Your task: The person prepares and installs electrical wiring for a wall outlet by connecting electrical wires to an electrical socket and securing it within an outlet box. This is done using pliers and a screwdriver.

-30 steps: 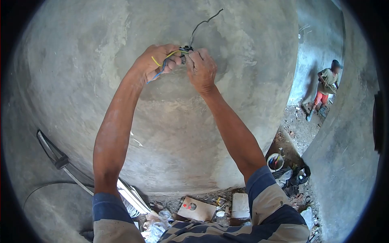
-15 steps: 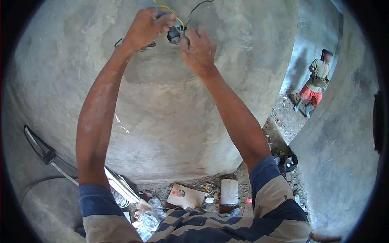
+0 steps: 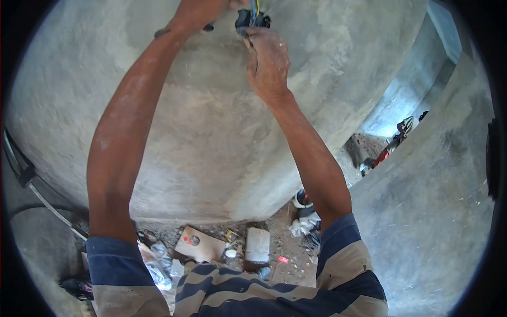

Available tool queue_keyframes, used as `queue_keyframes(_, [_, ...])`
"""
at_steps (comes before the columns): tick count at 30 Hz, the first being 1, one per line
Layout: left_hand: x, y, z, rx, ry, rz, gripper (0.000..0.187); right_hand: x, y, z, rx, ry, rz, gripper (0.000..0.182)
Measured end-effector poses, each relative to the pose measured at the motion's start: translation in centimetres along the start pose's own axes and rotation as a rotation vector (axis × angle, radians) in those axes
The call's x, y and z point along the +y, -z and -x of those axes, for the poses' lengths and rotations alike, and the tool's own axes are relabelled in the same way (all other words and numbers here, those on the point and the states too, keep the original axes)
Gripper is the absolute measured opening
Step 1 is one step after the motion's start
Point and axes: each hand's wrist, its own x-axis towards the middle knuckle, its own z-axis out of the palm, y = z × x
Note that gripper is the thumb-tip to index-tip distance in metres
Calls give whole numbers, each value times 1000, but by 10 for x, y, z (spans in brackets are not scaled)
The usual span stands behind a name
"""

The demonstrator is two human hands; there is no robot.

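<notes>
A black electrical box is set in the grey concrete wall, with blue and yellow wires coming out of it and running off the top edge. My right hand is at the lower rim of the box, its fingers closed in a pinch where the wires come down. Left of the box, my left hand is raised to the top edge of the view. Its fingertips reach towards the wires, but they are mostly cut off and blurred, so their grip does not show. A second dark opening sits under my left wrist.
On the floor below lie a brown board, a pale block, plastic bags and rubble. A pale strip with black cable leans at left. Through the gap at right, another person is partly hidden by a wall.
The view has swung right and down, so the box and my hands sit higher in it. My left hand is now partly cut off. The other person is now mostly behind the wall.
</notes>
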Motion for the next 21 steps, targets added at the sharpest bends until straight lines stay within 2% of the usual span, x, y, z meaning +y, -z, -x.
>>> queue_keyframes(3, [-14, -2, 1, 11, -153, 258, 25, -3, -3, 6, 19, -43, -39, 24])
queue_keyframes(5, [-15, -5, 3, 33, -135, 297, 23, -5, -5, 6, 37, -79, -80, 23])
queue_keyframes(7, [-21, -6, 1, 65, -129, 336, 20, -8, -4, 4, 117, -104, -89, 9])
queue_keyframes(11, [-23, -7, 0, 54, -166, 371, 19, -7, 2, 3, 88, -74, -111, 8])
queue_keyframes(13, [-20, -4, -2, 63, -169, 353, 19, -7, 6, -3, -1, -18, -8, 8])
queue_keyframes(14, [-18, 0, -4, 7, -152, 382, 21, -10, 10, -3, -1, -10, -10, 8])
queue_keyframes(16, [-14, 4, -2, -34, -135, 415, 22, -24, 23, -14, -48, -182, 1, 20])
queue_keyframes(17, [-11, 4, 0, -32, -116, 328, 23, -23, 25, -22, -56, -170, -4, 20])
queue_keyframes(19, [-12, 7, 1, -24, -95, 246, 23, -21, 30, -34, -11, -521, -40, 29])
queue_keyframes(20, [-15, 5, 2, -63, -165, 227, 25, -16, 30, -40, -17, -518, -35, 29])
queue_keyframes(21, [-19, 3, 2, -103, -235, 208, 26, -7, 28, -47, -31, -335, 72, 30])
